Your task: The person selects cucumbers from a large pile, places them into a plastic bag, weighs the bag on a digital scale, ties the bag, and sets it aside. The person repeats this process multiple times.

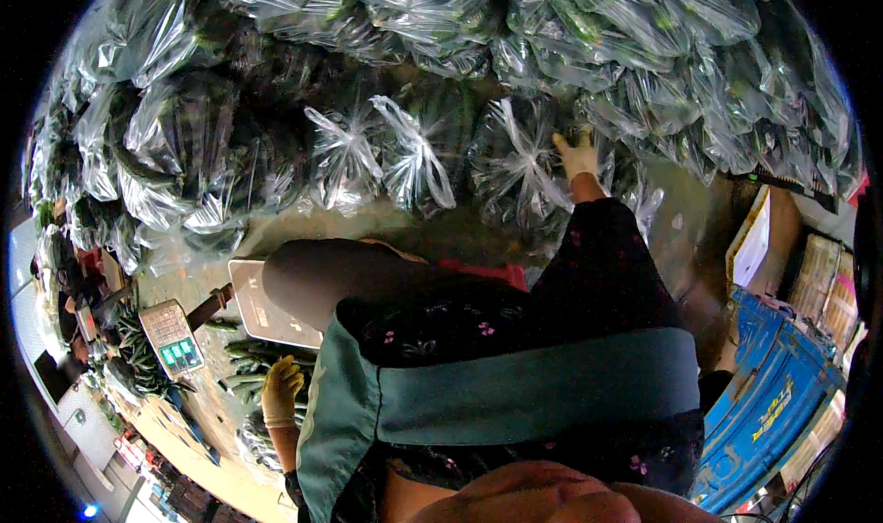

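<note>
My right hand [578, 156], in a pale glove, reaches forward with its fingers apart. It is at the right side of a tied clear plastic bag [519, 161] with a gathered top; whether it touches the bag is unclear. Two more knotted clear bags [417, 157] stand to the left of that one. My left hand [281, 388], in a yellowish glove, hangs low at my left side with curled fingers. Beside it, green cucumbers [252, 368] lie on the floor. Its palm is hidden, so I cannot tell whether it holds anything.
Stacked clear bags of green vegetables [621, 26] rise in front and around the left. A digital scale display [172, 340] and its platform [248, 295] stand by my left leg. To the right are a worn blue bin [766, 399], a white box [752, 243] and crates [817, 281].
</note>
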Demonstrator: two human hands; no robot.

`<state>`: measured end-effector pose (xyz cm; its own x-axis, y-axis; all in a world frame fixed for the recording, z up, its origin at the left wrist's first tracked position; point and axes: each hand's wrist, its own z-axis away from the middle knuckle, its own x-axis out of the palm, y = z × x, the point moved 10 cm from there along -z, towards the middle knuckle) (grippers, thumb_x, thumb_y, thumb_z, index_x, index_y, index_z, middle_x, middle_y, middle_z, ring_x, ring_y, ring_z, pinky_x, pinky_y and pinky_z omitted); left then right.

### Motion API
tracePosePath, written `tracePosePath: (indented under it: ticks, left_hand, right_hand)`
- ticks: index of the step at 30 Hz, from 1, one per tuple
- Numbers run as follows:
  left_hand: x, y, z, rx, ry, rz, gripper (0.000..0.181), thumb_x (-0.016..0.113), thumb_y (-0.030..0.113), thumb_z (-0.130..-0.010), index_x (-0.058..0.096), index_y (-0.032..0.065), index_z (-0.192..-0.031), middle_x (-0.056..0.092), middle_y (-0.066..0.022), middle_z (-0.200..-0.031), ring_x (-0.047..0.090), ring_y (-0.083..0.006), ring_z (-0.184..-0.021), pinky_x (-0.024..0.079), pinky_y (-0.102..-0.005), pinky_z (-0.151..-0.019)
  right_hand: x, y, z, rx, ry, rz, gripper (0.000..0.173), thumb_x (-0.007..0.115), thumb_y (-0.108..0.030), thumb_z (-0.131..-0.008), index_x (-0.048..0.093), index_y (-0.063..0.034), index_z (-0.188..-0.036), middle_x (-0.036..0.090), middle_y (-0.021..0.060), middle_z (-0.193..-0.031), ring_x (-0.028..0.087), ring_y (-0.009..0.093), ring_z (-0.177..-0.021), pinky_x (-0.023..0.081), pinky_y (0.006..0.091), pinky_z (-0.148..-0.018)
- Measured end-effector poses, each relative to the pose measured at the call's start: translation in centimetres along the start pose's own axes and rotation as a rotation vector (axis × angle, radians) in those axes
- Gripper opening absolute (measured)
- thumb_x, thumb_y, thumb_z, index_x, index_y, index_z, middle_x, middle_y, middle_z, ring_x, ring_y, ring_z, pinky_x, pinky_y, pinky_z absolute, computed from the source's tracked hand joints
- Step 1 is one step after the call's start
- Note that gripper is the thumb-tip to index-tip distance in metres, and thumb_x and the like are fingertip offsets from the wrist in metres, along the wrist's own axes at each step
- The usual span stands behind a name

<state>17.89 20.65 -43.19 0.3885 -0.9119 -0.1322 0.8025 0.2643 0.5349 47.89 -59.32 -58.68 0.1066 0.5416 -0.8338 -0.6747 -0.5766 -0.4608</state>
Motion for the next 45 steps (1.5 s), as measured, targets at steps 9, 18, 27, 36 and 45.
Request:
tracePosePath:
  ticks: [9,18,27,36,45]
  left_hand:
    - [4.1,3.4,3.4,0.088,-0.019,-0.247,0.034,0.048,0.031,-0.100,0.063,0.0053,-0.116,0.069,-0.0067,-0.101,0.065,-0.0164,-0.084,0.052,-0.0281,-0.073]
    - [2.1,4.7,4.1,0.067,0.106,-0.223,0.034,0.050,0.033,-0.099,0.066,0.0049,-0.110,0.069,-0.0067,-0.091,0.064,-0.0142,-0.073,0.051,-0.0250,-0.065]
    - [3.6,3.5,1.8,0.137,-0.029,-0.276,0.035,0.052,0.032,-0.098,0.065,0.0029,-0.112,0.068,-0.0088,-0.094,0.063,-0.0152,-0.074,0.051,-0.0251,-0.064]
    - [5.9,6.4,-0.5,0.044,-0.042,-0.221,0.036,0.054,0.033,-0.097,0.066,0.0026,-0.112,0.068,-0.0064,-0.090,0.063,-0.0120,-0.074,0.051,-0.0216,-0.068]
    - [10.0,10.3,-2.1,0.072,-0.124,-0.399,0.037,0.051,0.032,-0.098,0.065,0.0002,-0.113,0.065,-0.0044,-0.088,0.056,-0.0089,-0.070,0.044,-0.0189,-0.064]
  right_hand:
    - [9.2,-4.6,1.3,0.005,-0.119,0.317,0.095,0.056,-0.053,-0.089,0.006,-0.0014,-0.152,0.061,0.0230,-0.118,0.061,0.038,-0.102,0.051,0.0502,-0.083]
    - [5.7,16.0,-7.9,-0.126,-0.276,0.634,0.047,0.052,-0.041,-0.094,0.058,-0.0122,-0.131,0.054,0.0219,-0.132,0.060,0.034,-0.110,0.050,0.0497,-0.089]
    - [2.1,9.6,-3.2,0.066,-0.481,0.573,0.056,0.056,-0.040,-0.091,0.045,-0.0222,-0.143,0.049,0.0250,-0.137,0.051,0.044,-0.119,0.045,0.0504,-0.098]
    - [0.2,8.8,1.2,-0.344,-0.493,0.736,0.042,0.055,-0.041,-0.089,0.065,-0.0104,-0.115,0.065,0.0157,-0.115,0.060,0.035,-0.108,0.048,0.0445,-0.090]
    - [14.9,8.3,14.8,-0.601,-0.882,0.861,0.049,0.052,-0.053,-0.089,0.062,-0.0168,-0.120,0.071,0.0095,-0.102,0.068,0.031,-0.089,0.053,0.0455,-0.071]
